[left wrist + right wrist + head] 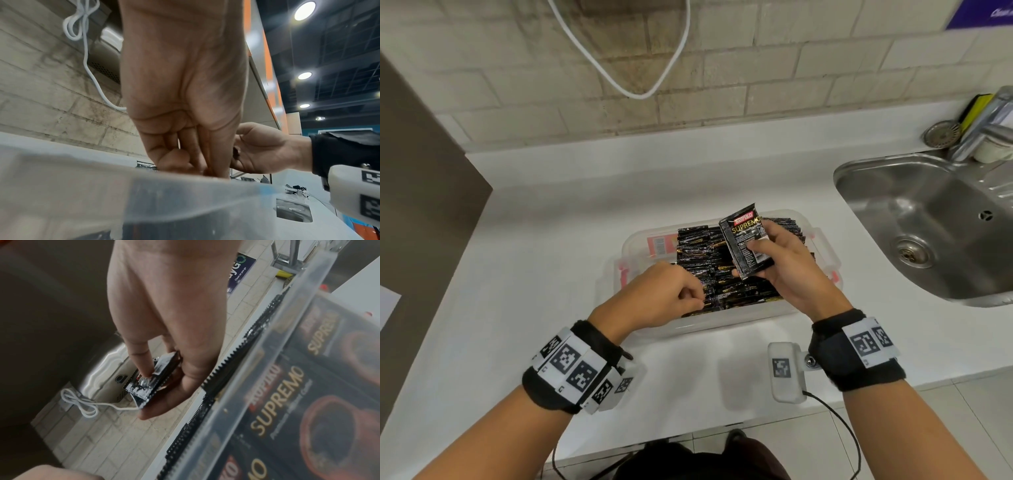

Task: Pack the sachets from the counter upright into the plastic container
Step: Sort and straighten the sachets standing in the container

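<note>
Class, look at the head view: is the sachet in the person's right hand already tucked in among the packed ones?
No: the right hand holds the sachet above the rows in the plastic container.

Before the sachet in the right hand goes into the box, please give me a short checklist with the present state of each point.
1. Right hand has a firm grip on the black Supremo sachet: ok.
2. Sachet held over the clear plastic container: ok.
3. Packed black sachets stand upright: ok.
4. Left hand at the packed rows, fingers curled: ok.
5. Open slot for the sachet: cannot tell.
6. White counter has more sachets waiting: none visible.
</note>
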### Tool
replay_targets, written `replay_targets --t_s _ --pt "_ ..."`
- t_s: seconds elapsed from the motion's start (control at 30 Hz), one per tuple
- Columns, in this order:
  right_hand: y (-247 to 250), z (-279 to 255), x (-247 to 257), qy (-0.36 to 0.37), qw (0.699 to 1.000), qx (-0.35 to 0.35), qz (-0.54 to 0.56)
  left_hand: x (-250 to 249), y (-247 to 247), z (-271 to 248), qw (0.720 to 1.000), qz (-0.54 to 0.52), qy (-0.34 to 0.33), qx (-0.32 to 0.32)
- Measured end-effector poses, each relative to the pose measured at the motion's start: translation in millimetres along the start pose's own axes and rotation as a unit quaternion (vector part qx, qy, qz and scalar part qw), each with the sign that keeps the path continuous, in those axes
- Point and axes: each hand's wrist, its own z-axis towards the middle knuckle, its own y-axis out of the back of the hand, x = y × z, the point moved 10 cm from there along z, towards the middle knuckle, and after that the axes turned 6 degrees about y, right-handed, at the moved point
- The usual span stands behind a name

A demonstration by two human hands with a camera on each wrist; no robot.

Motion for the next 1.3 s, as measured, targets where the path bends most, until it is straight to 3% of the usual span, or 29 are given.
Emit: replay_targets --t_s 0.17,0.37,0.47,0.57,0.83,0.97,1.1,1.3 --pt "1.2 -1.8 3.9 0.02 1.0 0.001 -0.006 -4.0 11.9 -2.7 1.0 0.001 -0.003 -0.007" --pt "0.5 -3.9 0.2 -0.001 1.0 0.0 0.012 -23.4 67.3 -6.6 0.98 -0.093 -0.051 -0.17" --pt "-3.8 -4.2 1.3 -0.003 1.0 0.016 0.005 -31.6 70.4 -2.8 0.97 -0.18 -0.072 -0.149" --pt "-6.4 -5.5 2.7 -0.005 0.999 0.028 0.016 -47.0 68.6 -0.3 0.972 -0.151 -0.124 -0.133" --pt "7.3 -6.9 3.2 -0.026 0.996 0.003 0.084 -63.1 73.5 6.9 0.957 -0.146 -0.184 -0.168" --pt "19.9 -7.8 6.1 -0.017 0.997 -0.009 0.069 -66.4 87.3 0.1 0.948 -0.102 -0.204 -0.221" --pt "40.3 -8.4 14.7 0.009 0.998 -0.045 0.052 -55.7 90.4 6.3 0.962 -0.141 -0.171 -0.16" --pt "52.5 -9.7 26.4 0.044 0.996 -0.076 0.015 -58.7 60.7 20.8 0.985 -0.035 -0.155 -0.064"
